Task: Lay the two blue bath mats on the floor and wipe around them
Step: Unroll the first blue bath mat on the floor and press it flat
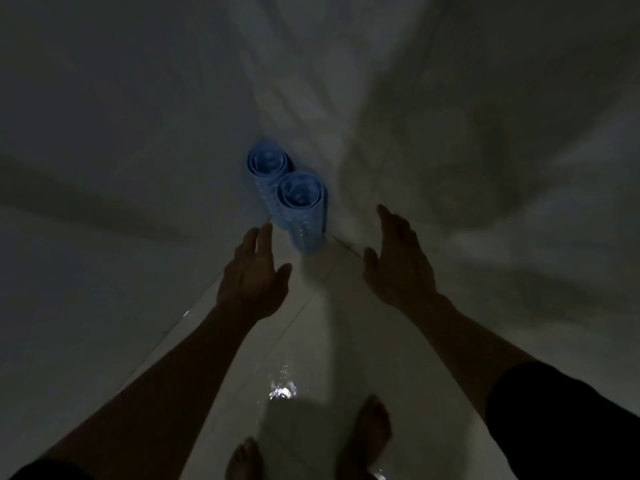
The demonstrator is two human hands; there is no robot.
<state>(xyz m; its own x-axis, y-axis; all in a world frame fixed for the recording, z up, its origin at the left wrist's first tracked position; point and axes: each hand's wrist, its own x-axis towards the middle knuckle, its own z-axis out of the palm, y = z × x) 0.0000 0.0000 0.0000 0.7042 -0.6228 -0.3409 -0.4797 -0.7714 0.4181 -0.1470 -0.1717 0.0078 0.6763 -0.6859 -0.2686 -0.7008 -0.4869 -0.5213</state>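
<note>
Bath mats (300, 192), rolled, upright at twelve o'clock; both hands (254, 271) spread empty. Wet floor (311, 341) — slip risk grabbing them!

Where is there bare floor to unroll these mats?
Bare tile runs from the two upright rolled blue mats back to the bare feet, between left hand and right hand. The corner behind the rolls is crowded.

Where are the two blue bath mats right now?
In the head view, both rolled blue bath mats stand upright, side by side, in the corner, just beyond the open left hand and right hand.
</note>
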